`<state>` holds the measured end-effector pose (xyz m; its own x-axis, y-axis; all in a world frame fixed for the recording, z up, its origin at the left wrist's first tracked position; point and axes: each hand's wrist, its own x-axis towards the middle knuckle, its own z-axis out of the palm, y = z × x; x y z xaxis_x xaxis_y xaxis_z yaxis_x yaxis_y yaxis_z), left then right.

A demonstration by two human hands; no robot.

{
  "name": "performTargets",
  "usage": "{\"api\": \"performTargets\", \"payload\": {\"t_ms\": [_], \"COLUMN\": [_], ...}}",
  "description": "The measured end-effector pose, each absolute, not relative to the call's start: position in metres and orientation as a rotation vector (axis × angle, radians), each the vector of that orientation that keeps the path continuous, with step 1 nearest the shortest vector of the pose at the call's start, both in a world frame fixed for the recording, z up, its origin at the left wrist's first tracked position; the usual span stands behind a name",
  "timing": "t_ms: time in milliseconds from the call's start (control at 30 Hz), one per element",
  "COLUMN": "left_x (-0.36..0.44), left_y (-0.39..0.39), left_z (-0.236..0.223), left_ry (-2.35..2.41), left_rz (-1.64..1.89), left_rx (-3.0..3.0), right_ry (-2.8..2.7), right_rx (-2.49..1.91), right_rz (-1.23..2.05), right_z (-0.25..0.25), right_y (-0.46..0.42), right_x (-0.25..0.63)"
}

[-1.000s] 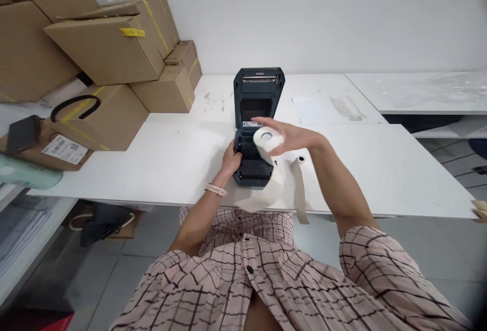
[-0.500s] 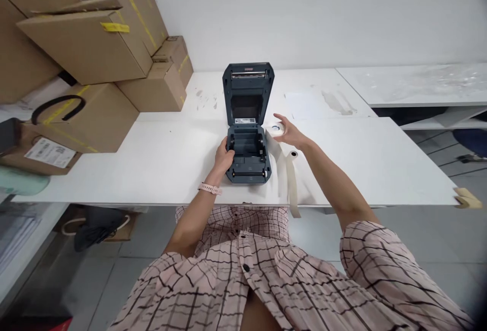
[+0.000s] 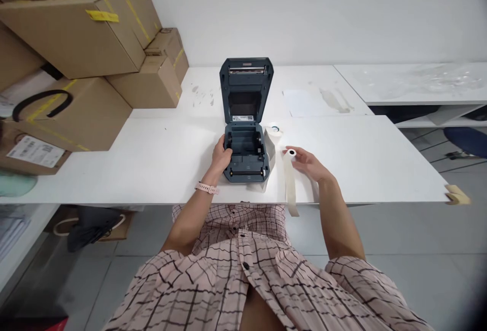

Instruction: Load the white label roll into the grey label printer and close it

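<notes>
A dark grey label printer (image 3: 246,163) sits on the white table with its lid (image 3: 246,87) raised. Its inner bay shows no roll. My left hand (image 3: 221,157) is closed on the printer's left side wall, thumb over the rim. My right hand (image 3: 309,163) has its fingers bent around a small paper roll (image 3: 290,154) with a black core; the far fingertips are partly hidden behind it. From this roll a beige strip (image 3: 290,189) hangs past the table's front edge. Between the printer and my right hand stands a larger white label roll (image 3: 274,132), its loose strip beside the printer.
Cardboard boxes (image 3: 91,41) are stacked at the left, with a black curved handle (image 3: 41,102) by them. A thin white sheet (image 3: 299,102) lies behind the rolls. At the right front corner of the table (image 3: 365,168) is a tan corner pad (image 3: 457,195).
My right hand has left the larger label roll and come down toward me to the small paper roll. My left hand stays on the printer. The view has shifted slightly.
</notes>
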<state>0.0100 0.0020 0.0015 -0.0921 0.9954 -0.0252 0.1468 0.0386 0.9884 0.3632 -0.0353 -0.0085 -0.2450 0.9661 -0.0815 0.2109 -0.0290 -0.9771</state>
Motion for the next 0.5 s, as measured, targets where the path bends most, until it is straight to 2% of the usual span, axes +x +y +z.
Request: {"api": "performTargets", "payload": {"t_ms": [100,200,333,500], "left_x": [0.011,0.013,0.014,0.016], "left_y": [0.000,-0.002,-0.004,-0.002], "left_z": [0.003,0.006,0.009,0.008], "left_ry": [1.410,1.437,1.406,1.413], "left_rz": [1.172,1.145,1.155,1.163], "left_rx": [1.232,1.223,1.217,1.180], "right_ry": [-1.550,-1.671,-2.154,-2.838], "right_rx": [-1.227,-1.044,-0.992,-1.471], "right_rz": [1.382,1.337,0.919,0.315], "right_z": [0.009,0.052,0.102,0.099], "right_y": [-0.040,-0.034,-0.005,0.033], "right_x": [0.347,0.325,0.267,0.184]}}
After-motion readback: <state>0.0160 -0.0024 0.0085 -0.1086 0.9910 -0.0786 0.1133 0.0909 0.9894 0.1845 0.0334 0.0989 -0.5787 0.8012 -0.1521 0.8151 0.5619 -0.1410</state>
